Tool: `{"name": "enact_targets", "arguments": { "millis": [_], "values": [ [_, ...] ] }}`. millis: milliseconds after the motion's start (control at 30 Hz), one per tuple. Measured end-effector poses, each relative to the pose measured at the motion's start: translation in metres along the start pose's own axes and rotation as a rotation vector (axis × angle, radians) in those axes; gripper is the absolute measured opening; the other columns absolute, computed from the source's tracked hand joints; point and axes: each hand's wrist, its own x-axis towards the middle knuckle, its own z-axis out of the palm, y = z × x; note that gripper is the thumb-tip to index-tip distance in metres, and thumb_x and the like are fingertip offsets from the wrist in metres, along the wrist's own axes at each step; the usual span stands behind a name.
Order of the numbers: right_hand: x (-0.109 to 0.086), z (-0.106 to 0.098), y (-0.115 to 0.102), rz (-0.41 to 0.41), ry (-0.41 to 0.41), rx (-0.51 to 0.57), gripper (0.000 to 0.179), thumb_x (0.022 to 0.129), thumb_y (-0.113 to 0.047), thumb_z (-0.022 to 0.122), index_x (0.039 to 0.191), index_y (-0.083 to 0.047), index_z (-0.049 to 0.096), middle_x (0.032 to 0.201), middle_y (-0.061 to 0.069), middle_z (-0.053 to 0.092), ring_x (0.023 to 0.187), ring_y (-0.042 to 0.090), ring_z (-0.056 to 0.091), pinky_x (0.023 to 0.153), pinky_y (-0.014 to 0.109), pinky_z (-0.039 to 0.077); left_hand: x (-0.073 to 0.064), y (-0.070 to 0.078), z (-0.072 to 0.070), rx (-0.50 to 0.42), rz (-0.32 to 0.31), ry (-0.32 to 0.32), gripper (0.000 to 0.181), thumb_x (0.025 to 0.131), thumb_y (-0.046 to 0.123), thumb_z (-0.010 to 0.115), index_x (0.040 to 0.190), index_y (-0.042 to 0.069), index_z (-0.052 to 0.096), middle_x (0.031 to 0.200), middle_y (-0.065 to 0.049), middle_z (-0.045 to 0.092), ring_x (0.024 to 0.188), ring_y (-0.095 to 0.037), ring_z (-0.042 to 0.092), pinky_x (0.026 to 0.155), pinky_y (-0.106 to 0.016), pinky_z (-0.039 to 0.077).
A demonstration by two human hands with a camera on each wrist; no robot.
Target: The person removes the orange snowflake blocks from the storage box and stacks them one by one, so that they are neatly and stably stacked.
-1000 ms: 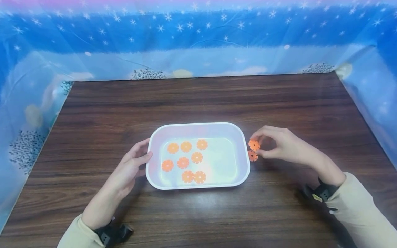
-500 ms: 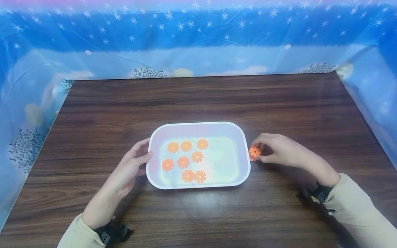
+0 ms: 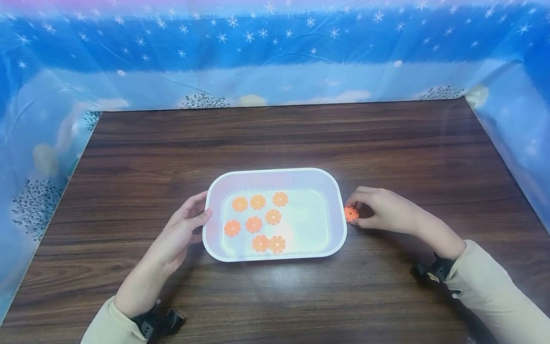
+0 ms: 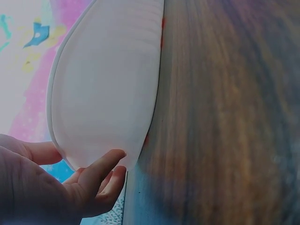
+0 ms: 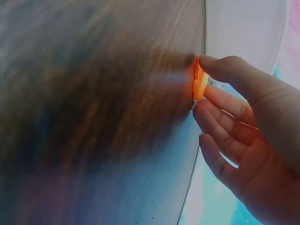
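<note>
A white plastic tub (image 3: 301,258) stands on the table. Inside it several orange notched discs (image 3: 273,217) lie flat, two of them overlapping near the front wall. My left hand (image 3: 182,227) holds the tub's left end, thumb over the rim and fingers against the outer wall; the left wrist view shows the same fingers (image 4: 101,173) along that wall. Just outside the right end, my right hand (image 3: 382,210) pinches an orange notched disc (image 3: 351,213) between thumb and fingers. In the right wrist view the orange disc (image 5: 199,84) appears edge-on, in layers, down at the tabletop.
The dark wood-grain table (image 3: 275,138) reaches back to a blue snowflake-patterned cloth (image 3: 275,57), which also hangs at the left and right sides. Dark cameras are strapped to both wrists, below beige sleeves (image 3: 485,282).
My right hand has lowered its disc toward the front, onto the other disc beside the tub, which it now covers. My left hand and the tub have stayed in place.
</note>
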Motion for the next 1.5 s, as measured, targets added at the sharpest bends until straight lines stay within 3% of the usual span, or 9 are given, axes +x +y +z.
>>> {"name": "enact_targets", "arguments": {
  "millis": [567, 1233, 1500],
  "values": [
    [0.002, 0.007, 0.003, 0.007, 0.047, 0.004, 0.028, 0.074, -0.026, 0.079, 0.099, -0.018, 0.068, 0.089, -0.009, 0.06, 0.079, 0.007, 0.054, 0.07, 0.029, 0.048, 0.001, 0.001, 0.0, 0.004, -0.022, 0.01, 0.056, 0.099, 0.024, 0.045, 0.148, 0.014, 0.021, 0.148, -0.015, 0.024, 0.128, -0.033, 0.034, 0.097, -0.047, 0.034],
    [0.002, 0.004, 0.001, -0.025, 0.025, 0.042, 0.031, 0.074, -0.025, 0.079, 0.102, -0.018, 0.067, 0.09, -0.008, 0.058, 0.08, 0.009, 0.052, 0.071, 0.029, 0.047, 0.0, 0.001, 0.001, -0.002, -0.021, 0.012, 0.055, 0.099, 0.025, 0.045, 0.148, 0.014, 0.022, 0.148, -0.014, 0.025, 0.128, -0.032, 0.033, 0.097, -0.046, 0.034],
    [0.002, -0.003, 0.0, -0.01, -0.022, 0.035, 0.034, 0.078, -0.028, 0.076, 0.108, -0.016, 0.066, 0.095, -0.006, 0.06, 0.086, 0.009, 0.056, 0.076, 0.032, 0.049, 0.001, 0.0, 0.001, 0.001, -0.015, 0.01, 0.054, 0.099, 0.024, 0.044, 0.147, 0.013, 0.022, 0.147, -0.014, 0.026, 0.126, -0.032, 0.036, 0.095, -0.044, 0.036]
  ]
}}
